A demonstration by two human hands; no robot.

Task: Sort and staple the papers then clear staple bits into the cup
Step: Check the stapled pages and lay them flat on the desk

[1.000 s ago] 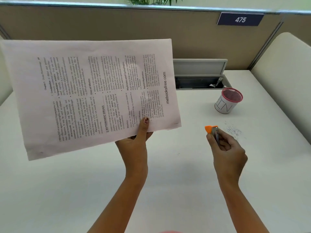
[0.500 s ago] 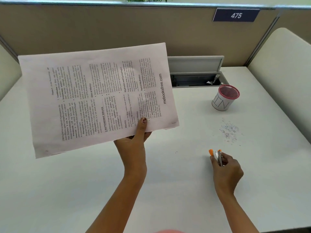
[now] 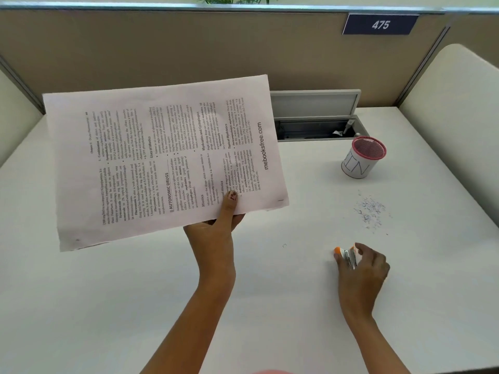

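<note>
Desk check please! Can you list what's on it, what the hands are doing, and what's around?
Surface: white desk, smooth.
Job's things: printed papers held up off the desk; orange-and-white stapler; staple bits scattered on the desk in front of the cup; pink-rimmed mesh cup marked IN, standing.
Clutter: one stray staple between the hands.
Hands: left hand pinches the papers' lower edge; right hand grips the stapler low at the desk.
Cables: nothing seen.
Surroundings: open desk hatch, tan partition, sign 475.
</note>
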